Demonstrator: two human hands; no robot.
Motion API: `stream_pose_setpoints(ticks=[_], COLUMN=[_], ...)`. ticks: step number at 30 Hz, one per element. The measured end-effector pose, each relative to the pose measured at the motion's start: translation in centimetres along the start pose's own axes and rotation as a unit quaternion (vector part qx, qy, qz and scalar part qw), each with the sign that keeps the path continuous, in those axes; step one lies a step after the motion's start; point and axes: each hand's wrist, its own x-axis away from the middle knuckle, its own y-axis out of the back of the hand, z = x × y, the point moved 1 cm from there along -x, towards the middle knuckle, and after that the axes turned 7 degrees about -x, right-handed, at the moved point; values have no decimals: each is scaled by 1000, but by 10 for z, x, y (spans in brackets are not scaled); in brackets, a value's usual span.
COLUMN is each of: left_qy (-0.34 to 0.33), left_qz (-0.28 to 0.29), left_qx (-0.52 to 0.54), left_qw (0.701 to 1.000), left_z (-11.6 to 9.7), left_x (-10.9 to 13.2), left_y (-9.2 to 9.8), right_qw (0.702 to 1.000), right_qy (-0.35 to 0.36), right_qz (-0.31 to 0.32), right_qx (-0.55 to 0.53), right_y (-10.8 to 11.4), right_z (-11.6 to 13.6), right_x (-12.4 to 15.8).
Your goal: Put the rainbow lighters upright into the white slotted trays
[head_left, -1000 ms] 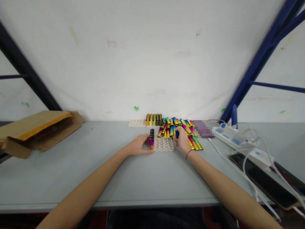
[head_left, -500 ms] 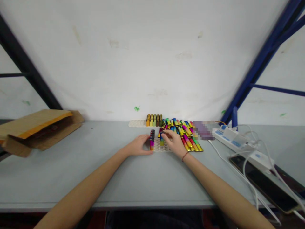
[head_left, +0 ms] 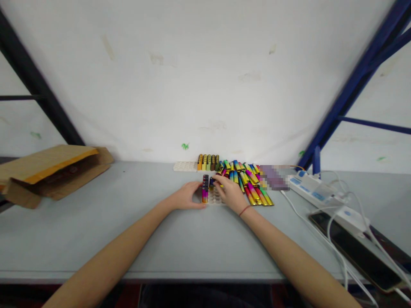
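My left hand (head_left: 187,196) curves around the left side of a white holed tray (head_left: 215,198), its fingers by a row of tubes and its thumb at the near corner. In the leftmost row, several shiny purple, pink and yellow tubes (head_left: 204,196) with dark tops stand upright. Just right of that row, my right hand (head_left: 231,194) pinches another tube (head_left: 211,181) by its top. That tube is upright over the tray, its lower part partly hidden by my fingers. A pile of loose rainbow-coloured metallic tubes (head_left: 252,191) lies to the right of the tray.
Behind stand rows of yellow-to-brown tubes (head_left: 208,162) beside a pale holed tray (head_left: 185,166). At left lies an open brown paper package (head_left: 61,171). A white power strip (head_left: 321,194), white cables and a dark phone (head_left: 356,248) occupy the right side.
My right hand has moved left with its tube, from mid-tray to beside the filled left row, and the tube sits lower. My left hand stays in place.
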Motion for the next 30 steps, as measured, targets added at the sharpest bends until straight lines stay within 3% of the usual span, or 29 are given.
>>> stream_pose_setpoints(ticks=[7, 10, 14, 20, 27, 30], left_qy=[-2, -4, -4, -5, -9, -9], left_qz=[6, 2, 1, 6, 12, 13], left_qx=[-1, -1, 5, 0, -10, -14], left_qw=[1000, 1000, 1000, 1000, 1000, 1000], left_z=[-2, 0, 1, 0, 0, 0], left_x=[-1, -1, -1, 0, -1, 0], left_y=[2, 2, 1, 2, 2, 2], right_qw=[993, 979, 912, 876, 906, 933], right_qy=[30, -77, -289, -354, -313, -288], right_qz=[37, 22, 51, 101, 121, 77], right_qx=[106, 189, 286, 312, 258, 202], right_y=[13, 37, 73, 88, 92, 96], right_z=[3, -2, -16, -28, -35, -36], right_x=[-3, -2, 8, 16, 9, 6])
